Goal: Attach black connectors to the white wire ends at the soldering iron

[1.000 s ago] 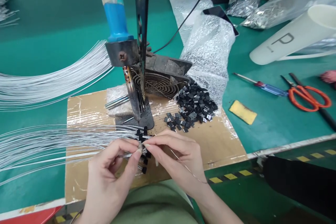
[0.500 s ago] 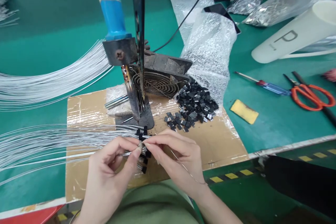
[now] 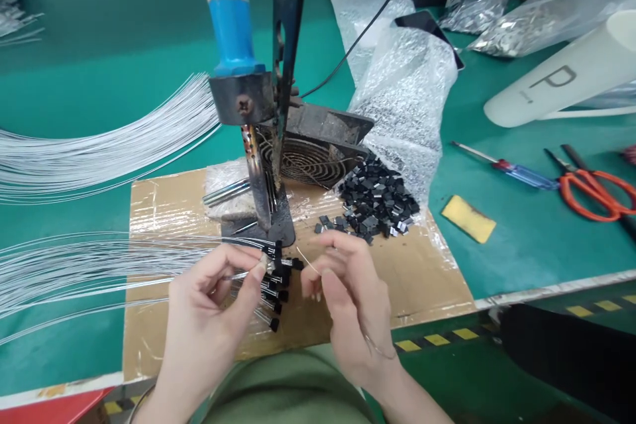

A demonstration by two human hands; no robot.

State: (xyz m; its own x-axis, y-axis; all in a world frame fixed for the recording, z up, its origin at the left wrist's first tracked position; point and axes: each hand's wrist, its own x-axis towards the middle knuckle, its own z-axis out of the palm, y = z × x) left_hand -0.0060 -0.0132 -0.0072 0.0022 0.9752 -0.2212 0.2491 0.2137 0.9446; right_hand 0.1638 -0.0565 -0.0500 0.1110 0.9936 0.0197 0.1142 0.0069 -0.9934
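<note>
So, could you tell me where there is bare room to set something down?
The green tabletop is bare beyond the upper wire bundle, left of the blue-handled tool. The cardboard is bare between the black pieces and its near right corner. It is crowded around the left hand, with the lower wires and the tool's tip.

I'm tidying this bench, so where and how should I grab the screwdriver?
I'd pinch the screwdriver mid-handle, coming from above with fingers across its long sides. It lies flat, and the blue, translucent handle is thicker than the slim metal shaft. Keep off the butt end, which sits close beside the orange-handled scissors.
</note>
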